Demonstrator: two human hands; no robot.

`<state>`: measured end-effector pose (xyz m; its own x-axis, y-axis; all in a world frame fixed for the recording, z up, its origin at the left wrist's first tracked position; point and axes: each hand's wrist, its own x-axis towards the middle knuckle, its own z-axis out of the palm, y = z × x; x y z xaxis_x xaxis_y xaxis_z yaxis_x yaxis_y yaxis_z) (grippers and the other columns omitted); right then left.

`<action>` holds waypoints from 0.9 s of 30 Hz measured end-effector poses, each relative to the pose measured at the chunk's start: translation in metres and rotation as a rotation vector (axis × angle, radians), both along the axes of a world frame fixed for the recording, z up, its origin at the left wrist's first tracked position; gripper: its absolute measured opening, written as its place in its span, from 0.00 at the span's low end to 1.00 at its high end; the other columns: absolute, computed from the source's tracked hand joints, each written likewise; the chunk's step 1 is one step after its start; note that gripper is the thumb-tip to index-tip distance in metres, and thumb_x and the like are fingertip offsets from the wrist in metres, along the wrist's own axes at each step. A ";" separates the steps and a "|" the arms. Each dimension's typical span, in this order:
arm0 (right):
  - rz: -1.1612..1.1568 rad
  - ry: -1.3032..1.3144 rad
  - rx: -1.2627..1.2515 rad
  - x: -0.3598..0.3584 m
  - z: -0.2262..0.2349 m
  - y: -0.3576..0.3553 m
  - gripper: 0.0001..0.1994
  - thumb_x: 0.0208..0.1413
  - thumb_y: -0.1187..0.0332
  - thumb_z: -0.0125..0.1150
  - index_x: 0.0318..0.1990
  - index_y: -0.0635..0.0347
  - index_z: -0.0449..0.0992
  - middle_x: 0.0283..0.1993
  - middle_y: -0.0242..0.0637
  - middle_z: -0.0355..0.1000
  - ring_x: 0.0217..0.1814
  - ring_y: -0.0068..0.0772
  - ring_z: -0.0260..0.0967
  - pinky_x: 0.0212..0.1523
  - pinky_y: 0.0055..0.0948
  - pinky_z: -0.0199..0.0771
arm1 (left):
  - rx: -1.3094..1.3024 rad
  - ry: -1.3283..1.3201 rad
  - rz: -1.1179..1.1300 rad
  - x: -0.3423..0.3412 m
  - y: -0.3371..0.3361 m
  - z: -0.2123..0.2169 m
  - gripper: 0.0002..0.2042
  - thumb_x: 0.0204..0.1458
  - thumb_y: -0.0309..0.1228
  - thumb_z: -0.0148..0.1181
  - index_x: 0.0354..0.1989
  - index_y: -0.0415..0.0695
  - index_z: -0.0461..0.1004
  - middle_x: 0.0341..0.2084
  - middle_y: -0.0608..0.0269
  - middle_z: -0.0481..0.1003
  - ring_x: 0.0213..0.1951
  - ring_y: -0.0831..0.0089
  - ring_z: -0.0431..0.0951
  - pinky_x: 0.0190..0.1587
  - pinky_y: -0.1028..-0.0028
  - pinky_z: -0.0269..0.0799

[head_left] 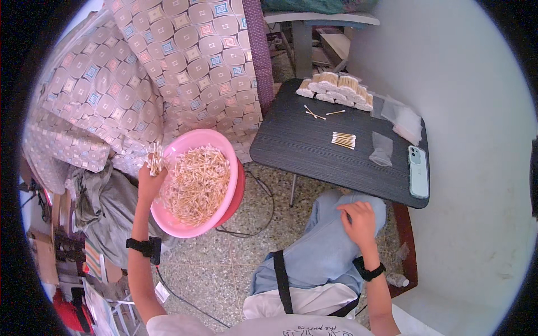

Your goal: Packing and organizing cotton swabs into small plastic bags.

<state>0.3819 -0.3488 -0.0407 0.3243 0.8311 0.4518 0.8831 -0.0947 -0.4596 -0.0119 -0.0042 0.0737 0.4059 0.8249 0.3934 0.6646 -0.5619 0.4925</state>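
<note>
My left hand (150, 180) is closed around a bunch of cotton swabs (155, 158) at the left rim of a pink basin (230, 193). Loose cotton swabs (196, 182) with wooden sticks and white tips fill the basin in a jumbled heap. My right hand (358, 222) rests on my knee with its fingers spread, holding nothing. Just beyond it stands a black table (314, 159). A small row of cotton swabs (343, 140) lies lined up on it, and a few single swabs (315, 113) lie scattered farther back.
Bundled cotton swabs (336, 88) are stacked at the table's far edge, beside clear plastic bags (402, 120). A small empty bag (381, 150) and a light phone (417, 172) lie to the right. Patterned cloth (190, 56) hangs behind the basin; a cable (263, 221) crosses the floor.
</note>
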 end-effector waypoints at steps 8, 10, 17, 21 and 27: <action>0.005 0.013 0.006 0.000 -0.001 -0.001 0.04 0.42 0.75 0.57 0.27 0.57 0.77 0.25 0.33 0.72 0.29 0.34 0.65 0.34 0.32 0.61 | -0.034 -0.031 -0.105 0.019 -0.009 0.018 0.16 0.42 0.25 0.59 0.41 0.36 0.68 0.22 0.60 0.72 0.25 0.76 0.68 0.31 0.73 0.66; 0.005 0.003 0.027 -0.001 -0.001 -0.001 0.04 0.42 0.75 0.57 0.28 0.57 0.77 0.25 0.33 0.72 0.28 0.34 0.65 0.34 0.32 0.61 | -0.069 0.008 -0.122 0.029 -0.010 0.027 0.16 0.41 0.25 0.59 0.41 0.36 0.68 0.22 0.60 0.72 0.25 0.74 0.69 0.31 0.73 0.66; 0.012 -0.010 0.087 0.004 -0.006 -0.001 0.04 0.42 0.74 0.57 0.27 0.55 0.76 0.25 0.33 0.72 0.29 0.34 0.65 0.35 0.33 0.62 | 0.113 0.024 -0.320 0.132 -0.017 0.043 0.19 0.40 0.25 0.59 0.45 0.38 0.69 0.27 0.54 0.76 0.28 0.68 0.75 0.35 0.70 0.69; -0.015 0.010 0.007 0.007 -0.011 -0.007 0.06 0.42 0.71 0.57 0.30 0.54 0.76 0.31 0.33 0.75 0.36 0.33 0.69 0.41 0.34 0.65 | -0.005 0.074 -0.489 0.224 -0.025 0.036 0.25 0.41 0.30 0.62 0.51 0.40 0.67 0.32 0.57 0.76 0.34 0.68 0.76 0.39 0.69 0.70; -0.030 0.035 0.022 0.008 -0.011 -0.012 0.05 0.41 0.71 0.57 0.29 0.54 0.77 0.30 0.34 0.74 0.34 0.33 0.68 0.40 0.33 0.65 | 0.009 0.080 -0.573 0.345 -0.027 -0.021 0.26 0.38 0.36 0.63 0.49 0.46 0.68 0.30 0.48 0.76 0.35 0.51 0.76 0.38 0.59 0.71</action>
